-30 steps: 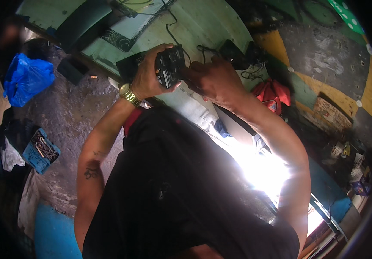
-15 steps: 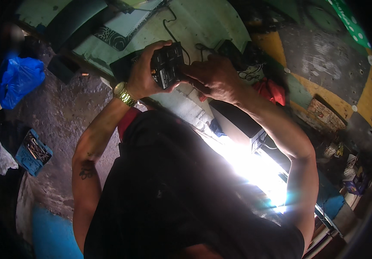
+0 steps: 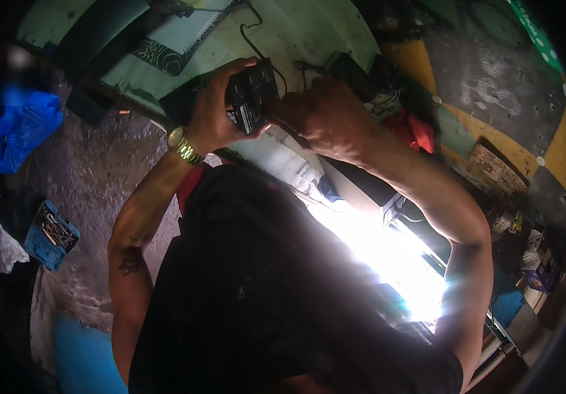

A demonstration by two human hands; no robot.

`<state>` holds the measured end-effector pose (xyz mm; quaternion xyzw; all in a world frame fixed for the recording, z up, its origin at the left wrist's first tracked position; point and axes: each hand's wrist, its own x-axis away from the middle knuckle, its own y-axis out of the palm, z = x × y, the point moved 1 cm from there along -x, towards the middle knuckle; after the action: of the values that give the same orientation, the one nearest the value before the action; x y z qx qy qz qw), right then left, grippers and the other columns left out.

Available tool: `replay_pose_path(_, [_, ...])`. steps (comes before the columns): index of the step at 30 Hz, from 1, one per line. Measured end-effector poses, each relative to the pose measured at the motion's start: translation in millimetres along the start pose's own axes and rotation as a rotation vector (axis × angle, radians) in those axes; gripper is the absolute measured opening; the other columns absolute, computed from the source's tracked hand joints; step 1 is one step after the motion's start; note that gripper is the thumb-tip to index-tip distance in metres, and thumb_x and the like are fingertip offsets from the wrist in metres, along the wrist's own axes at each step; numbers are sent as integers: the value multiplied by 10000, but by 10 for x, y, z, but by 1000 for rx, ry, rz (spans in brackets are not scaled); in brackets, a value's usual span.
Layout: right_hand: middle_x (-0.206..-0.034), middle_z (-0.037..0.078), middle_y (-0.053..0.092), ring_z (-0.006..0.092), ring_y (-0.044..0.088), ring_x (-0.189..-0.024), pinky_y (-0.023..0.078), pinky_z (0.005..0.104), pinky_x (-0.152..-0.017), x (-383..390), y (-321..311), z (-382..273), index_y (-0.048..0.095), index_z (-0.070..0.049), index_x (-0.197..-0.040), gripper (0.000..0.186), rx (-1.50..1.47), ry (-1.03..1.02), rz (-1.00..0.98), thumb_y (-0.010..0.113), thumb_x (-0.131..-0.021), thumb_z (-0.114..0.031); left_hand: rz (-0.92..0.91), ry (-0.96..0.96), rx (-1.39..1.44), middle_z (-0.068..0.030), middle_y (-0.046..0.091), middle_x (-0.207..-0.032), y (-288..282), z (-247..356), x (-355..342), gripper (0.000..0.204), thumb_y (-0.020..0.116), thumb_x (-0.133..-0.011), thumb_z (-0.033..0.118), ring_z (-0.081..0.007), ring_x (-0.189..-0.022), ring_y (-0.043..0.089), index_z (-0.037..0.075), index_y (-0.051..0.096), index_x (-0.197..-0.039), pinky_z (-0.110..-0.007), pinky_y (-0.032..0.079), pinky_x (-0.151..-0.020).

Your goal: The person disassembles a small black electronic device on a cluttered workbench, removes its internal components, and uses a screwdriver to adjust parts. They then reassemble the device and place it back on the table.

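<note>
Held up over the table is a black box-shaped device (image 3: 251, 92) with raised square blocks on its face and a pale label along its lower part. My left hand (image 3: 214, 115), a gold watch on its wrist, grips it from the left with the thumb over the top edge. At the device's right edge, my right hand (image 3: 329, 121) is closed, its fingers bent inward against or very near that side. Shadow hides what those fingertips pinch, if anything. Behind the device a black cable (image 3: 250, 41) runs across the pale green tabletop (image 3: 309, 33).
A notebook (image 3: 188, 29) lies at the table's far left. Right of my hands are a red cloth (image 3: 417, 131), a dark box with a pale side (image 3: 361, 190) and a glaring light (image 3: 375, 249). On the floor at left are a blue bag (image 3: 27, 125) and a blue tool tray (image 3: 52, 236).
The right hand's fingers have curled in more and its wrist has turned. The device sits at a slightly different tilt, still in my left hand. The view has shifted a little.
</note>
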<state>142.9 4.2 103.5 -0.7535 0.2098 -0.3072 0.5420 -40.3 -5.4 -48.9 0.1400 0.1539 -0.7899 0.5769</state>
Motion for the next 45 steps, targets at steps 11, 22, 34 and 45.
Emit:
replay_pose_path(11, [-815,23,678,221,647,-624,502,378,-614,115,175,75,646,-217,-1238,450,-81,53,-2,725,-807,-113,-52,-142,83,-207,557,-1422,30,-24,-14,1054,1001,-584,208,-305,-1266,610,21,434,-1452,-416,511,-1069])
replay_pose_path(22, [-943,37,736,251,721,-810,562,406,-725,569,-111,278,728,-196,-1170,266,-452,278,309,664,-962,-349,-70,65,-48,-254,465,-1497,17,-3,84,1186,1007,-623,281,-373,-1358,527,36,259,-1511,-492,454,-1128])
replay_pose_path(34, [-774,-41,415,85,342,-589,330,270,-604,2354,-433,-81,586,-67,-1283,362,-1714,347,1745,530,-1080,-361,-109,-206,-265,-199,519,-1387,18,253,138,1191,1003,-608,214,-310,-1253,565,5,260,-1515,-438,477,-1083])
replay_pose_path(45, [-814,11,544,97,454,-605,420,295,-607,3072,-316,-403,506,-120,-947,275,-1971,30,2072,452,-1122,-324,-121,-184,-420,-193,488,-1420,74,108,108,1110,984,-661,262,-323,-1294,520,-12,304,-1494,-454,435,-1100])
